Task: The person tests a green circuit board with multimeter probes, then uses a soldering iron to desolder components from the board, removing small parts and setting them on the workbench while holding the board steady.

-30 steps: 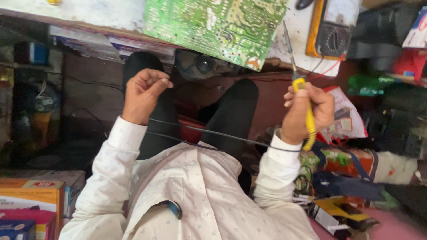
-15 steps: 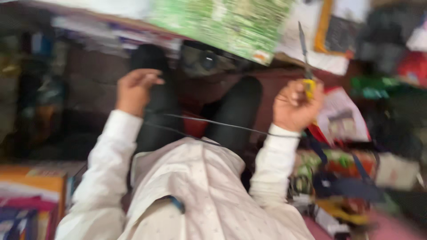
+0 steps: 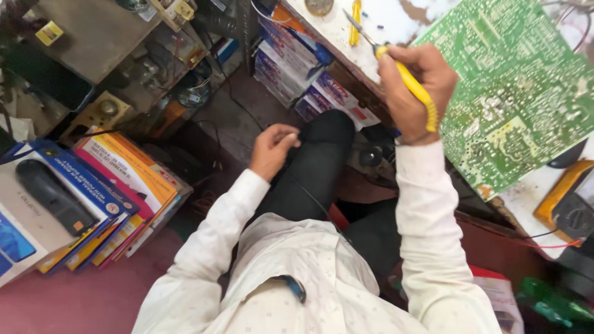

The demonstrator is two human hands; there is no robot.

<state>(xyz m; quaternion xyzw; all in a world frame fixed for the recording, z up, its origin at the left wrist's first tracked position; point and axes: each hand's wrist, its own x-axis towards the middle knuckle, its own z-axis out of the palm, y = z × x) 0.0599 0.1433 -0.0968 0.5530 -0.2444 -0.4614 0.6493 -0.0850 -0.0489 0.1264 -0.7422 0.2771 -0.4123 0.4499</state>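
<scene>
Right hand [image 3: 413, 86] grips the yellow soldering iron [image 3: 416, 89], left hand [image 3: 272, 148] pinches thin wire at eight o'clock; its tip could, I judge, scorch the green circuit board [image 3: 520, 93].

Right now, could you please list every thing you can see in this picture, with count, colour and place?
Green printed circuit board: one, green, on the white worktop, top right.
Yellow-handled soldering iron: one, yellow, in the right hand.
White worn worktop: one, white, top centre.
Yellow meter: one, yellow and black, right edge.
Stack of flat cardboard boxes: several, blue, orange and pink, left floor.
Black remote control: one, on the top box.
Left hand: closed, fingers pinched, over the black-trousered knee.
Right hand: gripping the iron.
</scene>
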